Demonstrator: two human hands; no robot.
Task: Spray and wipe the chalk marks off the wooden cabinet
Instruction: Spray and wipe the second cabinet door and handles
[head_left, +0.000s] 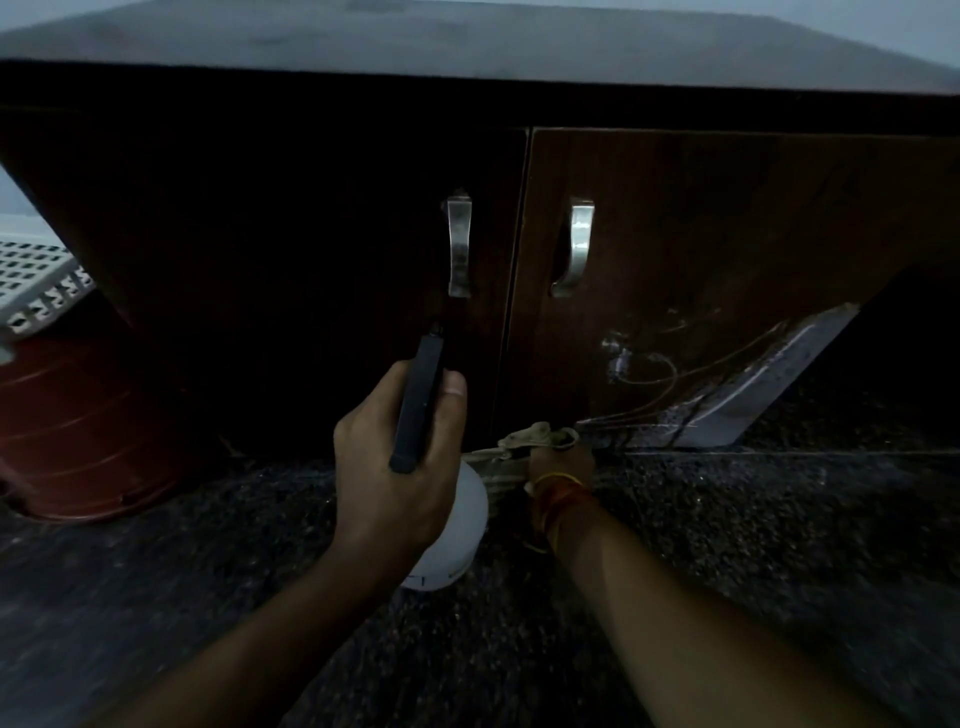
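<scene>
dim light falls on a dark speckled floor (779, 545) at the foot of the wooden cabinet (701, 218). my left hand (395, 467) is wrapped around the spray bottle (452, 525), its black head aimed at the left door. my right hand (561, 462) is closed on a pale cloth (535, 436) at the right door's bottom edge, beside the chalk marks (654, 364). a red bucket (78, 431) sits far left.

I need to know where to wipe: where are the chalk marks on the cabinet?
In the head view, the chalk marks are low on the right-hand cabinet door, below its metal handle and just above the right hand holding the cloth.
</scene>
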